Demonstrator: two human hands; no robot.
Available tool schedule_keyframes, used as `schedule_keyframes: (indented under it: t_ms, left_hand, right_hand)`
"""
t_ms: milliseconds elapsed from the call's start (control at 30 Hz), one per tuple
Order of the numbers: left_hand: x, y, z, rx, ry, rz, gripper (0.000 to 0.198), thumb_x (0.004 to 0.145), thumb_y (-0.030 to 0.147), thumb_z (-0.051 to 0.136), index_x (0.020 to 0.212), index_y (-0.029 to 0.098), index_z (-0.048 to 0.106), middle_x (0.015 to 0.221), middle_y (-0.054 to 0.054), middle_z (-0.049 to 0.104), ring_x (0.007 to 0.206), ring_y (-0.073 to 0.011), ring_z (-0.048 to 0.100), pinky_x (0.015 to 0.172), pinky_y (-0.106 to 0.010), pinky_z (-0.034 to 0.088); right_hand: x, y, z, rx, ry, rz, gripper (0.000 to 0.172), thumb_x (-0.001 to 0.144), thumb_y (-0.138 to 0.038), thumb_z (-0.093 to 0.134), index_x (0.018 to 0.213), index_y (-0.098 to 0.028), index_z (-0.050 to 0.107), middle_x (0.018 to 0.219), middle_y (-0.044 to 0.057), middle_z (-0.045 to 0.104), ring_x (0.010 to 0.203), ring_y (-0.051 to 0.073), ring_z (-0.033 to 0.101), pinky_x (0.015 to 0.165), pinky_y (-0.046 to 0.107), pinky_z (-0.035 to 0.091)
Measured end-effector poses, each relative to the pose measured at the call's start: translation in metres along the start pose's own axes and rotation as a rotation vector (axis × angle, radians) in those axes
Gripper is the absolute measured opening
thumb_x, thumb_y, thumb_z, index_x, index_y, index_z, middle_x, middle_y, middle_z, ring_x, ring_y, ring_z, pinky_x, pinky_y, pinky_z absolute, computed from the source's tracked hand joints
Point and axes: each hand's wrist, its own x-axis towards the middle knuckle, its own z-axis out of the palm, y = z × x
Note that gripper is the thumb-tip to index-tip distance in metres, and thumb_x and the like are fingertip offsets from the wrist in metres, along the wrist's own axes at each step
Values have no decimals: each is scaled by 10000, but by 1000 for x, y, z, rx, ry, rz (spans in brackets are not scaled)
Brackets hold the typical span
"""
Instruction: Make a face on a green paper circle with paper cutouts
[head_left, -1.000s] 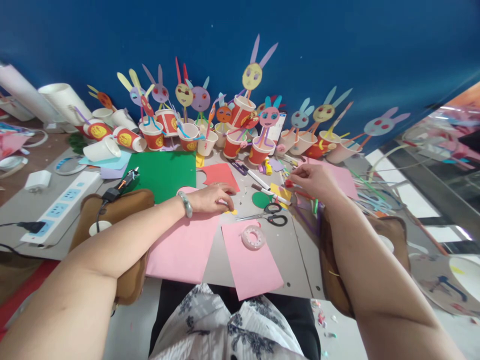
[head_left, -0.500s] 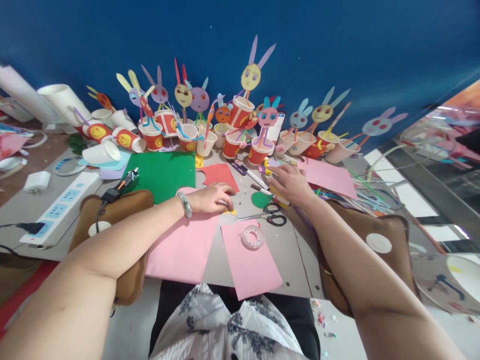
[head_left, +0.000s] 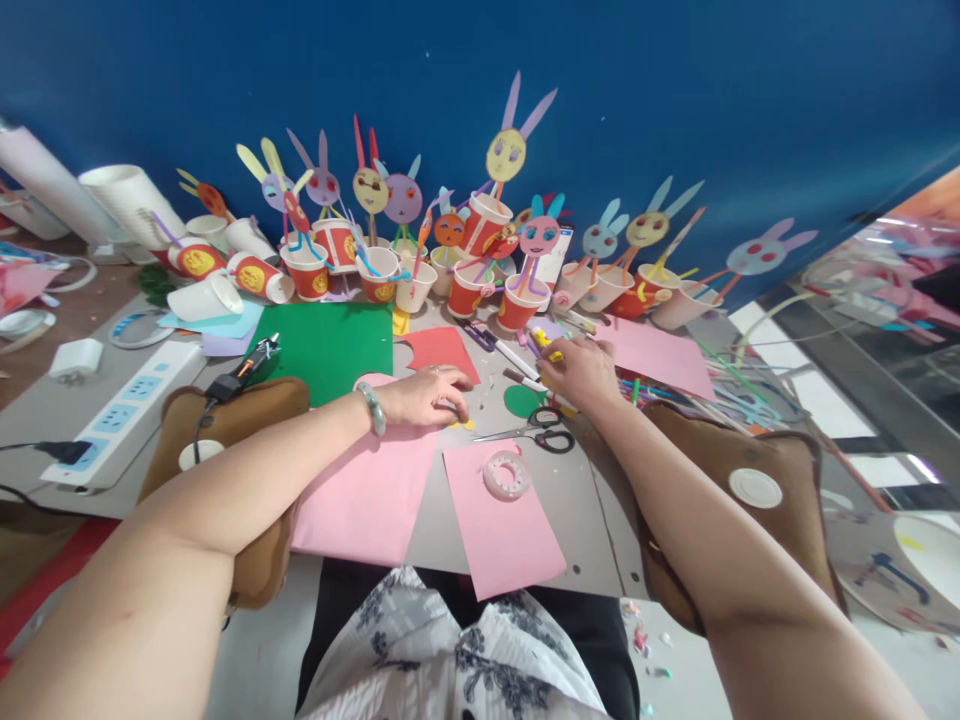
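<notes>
My left hand [head_left: 431, 397] rests on the table with its fingers curled and pressed together; what they hold, if anything, is hidden. Small yellow paper pieces [head_left: 466, 425] lie by its fingertips. Over by the pens, my right hand [head_left: 581, 372] closes its fingers on a small yellow object [head_left: 549, 347], mostly covered. Between the hands are a green paper circle [head_left: 521, 402] and black-handled scissors [head_left: 551, 438]. A roll of clear tape [head_left: 506, 475] sits on a pink sheet [head_left: 495, 550]. Beyond my left hand lies a cut red paper [head_left: 442, 352].
Paper cups [head_left: 474, 290] with rabbit-faced figures [head_left: 505, 155] line the blue wall. A green sheet [head_left: 330, 350] and a power strip [head_left: 124, 415] are on the left. Brown cushions [head_left: 739, 530] lie under both forearms. Pipe cleaners [head_left: 742, 395] spread at the right.
My right hand has drawn its fingers in around the small yellow object, which was apart from them before. The left hand stays in the same place.
</notes>
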Motion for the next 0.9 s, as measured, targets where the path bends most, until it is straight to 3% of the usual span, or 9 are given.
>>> schedule_keyframes:
  t_ms: [233, 333, 400, 467, 667, 767, 900]
  left_hand:
    - [0, 1, 0, 8, -1, -4, 172, 851, 178, 650, 951, 217, 785, 1291, -124, 611, 1236, -260, 569, 1047, -408, 442]
    - [-1, 1, 0, 5, 1, 13, 186, 854, 167, 637, 956, 218, 783, 1307, -127, 606, 1248, -270, 566, 1040, -415, 441]
    - [-1, 1, -1, 12, 0, 14, 190, 860, 169, 631, 963, 218, 783, 1313, -127, 604, 1246, -270, 567, 1045, -416, 434]
    - [-1, 1, -1, 29, -9, 8, 191, 862, 174, 633, 969, 222, 782, 1313, -122, 604, 1251, -270, 559, 1060, -423, 418]
    - [0, -2, 0, 31, -29, -9, 214, 865, 179, 620, 1000, 228, 778, 1322, -111, 584, 1255, -265, 540, 1078, -423, 396]
    - [0, -2, 0, 13, -24, 3, 234, 869, 175, 610, 1020, 234, 778, 1310, -107, 582, 1242, -256, 542, 1079, -416, 395]
    - [-1, -2, -1, 7, -22, 17, 244, 872, 178, 605, 1024, 256, 779, 1272, -89, 592, 1213, -246, 546, 1068, -408, 397]
  right_hand:
    - [-1, -1, -9, 65, 135, 115, 120, 856, -285, 528, 895, -205, 608, 885, 126, 692, 884, 298, 611, 871, 446, 366]
    - [-4, -10, -20, 244, 216, 143, 115, 855, -311, 530, 910, -222, 578, 829, 97, 663, 799, 265, 596, 832, 426, 406]
    - [-7, -19, -27, 435, 235, 183, 145, 840, -344, 547, 927, -231, 573, 813, 76, 642, 714, 227, 568, 729, 381, 433]
    - [-9, -29, -31, 651, 178, 220, 175, 819, -375, 564, 922, -236, 588, 761, 49, 615, 647, 198, 535, 635, 343, 425]
    - [-16, -55, -36, 1174, -180, 257, 168, 746, -377, 626, 775, -215, 657, 626, 7, 536, 540, 134, 439, 539, 293, 354]
    - [-20, -64, -38, 1301, -319, 315, 158, 707, -366, 672, 729, -209, 672, 594, -4, 490, 516, 112, 387, 519, 279, 325]
    - [-22, -68, -37, 1342, -395, 341, 186, 691, -386, 717, 714, -209, 665, 591, -13, 467, 518, 106, 382, 505, 270, 314]
